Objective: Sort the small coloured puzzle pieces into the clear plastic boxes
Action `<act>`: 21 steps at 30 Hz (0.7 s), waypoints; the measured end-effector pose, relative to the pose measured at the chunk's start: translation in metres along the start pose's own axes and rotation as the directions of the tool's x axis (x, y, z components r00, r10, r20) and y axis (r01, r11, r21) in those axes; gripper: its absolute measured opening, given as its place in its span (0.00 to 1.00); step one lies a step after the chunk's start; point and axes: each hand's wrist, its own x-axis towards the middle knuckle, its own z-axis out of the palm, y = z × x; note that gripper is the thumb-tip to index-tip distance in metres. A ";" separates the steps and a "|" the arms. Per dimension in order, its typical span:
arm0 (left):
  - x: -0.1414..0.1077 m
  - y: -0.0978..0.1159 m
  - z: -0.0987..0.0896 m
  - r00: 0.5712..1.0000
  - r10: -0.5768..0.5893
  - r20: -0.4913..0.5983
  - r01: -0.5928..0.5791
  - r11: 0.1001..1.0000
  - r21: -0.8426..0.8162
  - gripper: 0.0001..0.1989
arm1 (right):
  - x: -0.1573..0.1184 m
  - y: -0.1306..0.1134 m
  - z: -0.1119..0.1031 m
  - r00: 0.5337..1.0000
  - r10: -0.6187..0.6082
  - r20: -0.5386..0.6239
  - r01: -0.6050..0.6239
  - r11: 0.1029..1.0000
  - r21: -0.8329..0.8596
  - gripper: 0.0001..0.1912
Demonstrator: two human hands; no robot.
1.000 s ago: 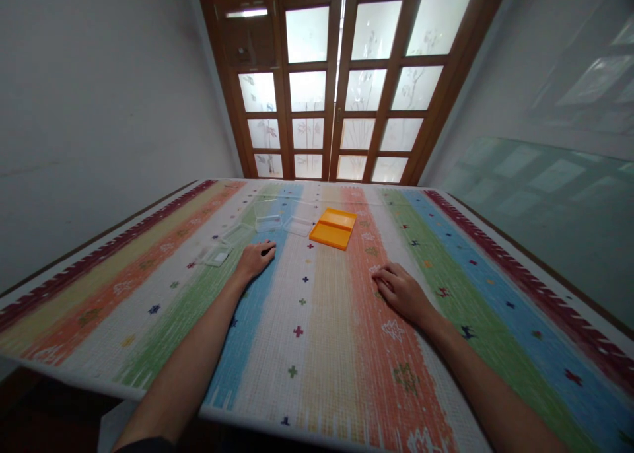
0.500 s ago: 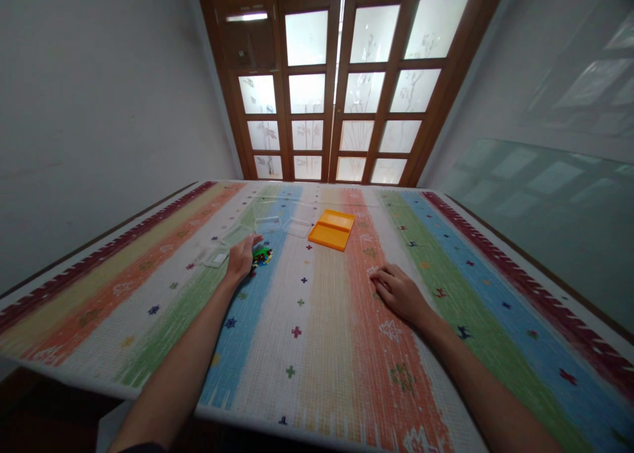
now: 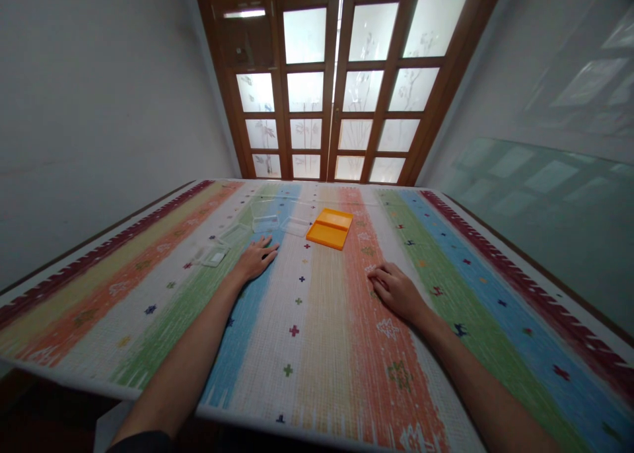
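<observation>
My left hand (image 3: 257, 258) lies palm down with its fingers apart, on the blue stripe of the cloth. The small colourful pieces are hidden, and the hand covers the place where they showed before. Resting on the orange stripe, my right hand (image 3: 395, 289) has its fingers curled together, and whatever they may hold is too small to make out. An orange case (image 3: 330, 228) lies open and flat, beyond and between the two hands. Just past my left hand stands a clear plastic box (image 3: 266, 224).
More clear plastic containers lie left of the orange case: one beside it (image 3: 296, 226), one farther left (image 3: 235, 234), and one nearest me on the left (image 3: 214, 257). A striped cloth (image 3: 327, 321) covers the table. Wooden doors with glass panes stand behind.
My left hand has moved right and turned palm down over the colourful pieces, which were visible beside it. My right hand has stayed in place.
</observation>
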 end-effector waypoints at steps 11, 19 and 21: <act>-0.002 0.003 -0.003 0.991 -0.049 -0.121 0.027 0.984 -0.178 0.23 | 0.000 0.000 0.000 1.000 0.012 0.010 -0.012 1.000 0.007 0.12; -0.007 0.009 -0.019 0.894 -0.191 -0.404 0.017 0.918 -0.396 0.31 | -0.001 0.003 0.002 1.000 0.010 0.016 -0.010 1.000 -0.003 0.12; -0.008 0.013 -0.025 0.848 -0.219 -0.483 -0.009 0.905 -0.426 0.32 | -0.001 0.002 0.002 1.000 0.010 0.017 -0.010 1.000 -0.004 0.12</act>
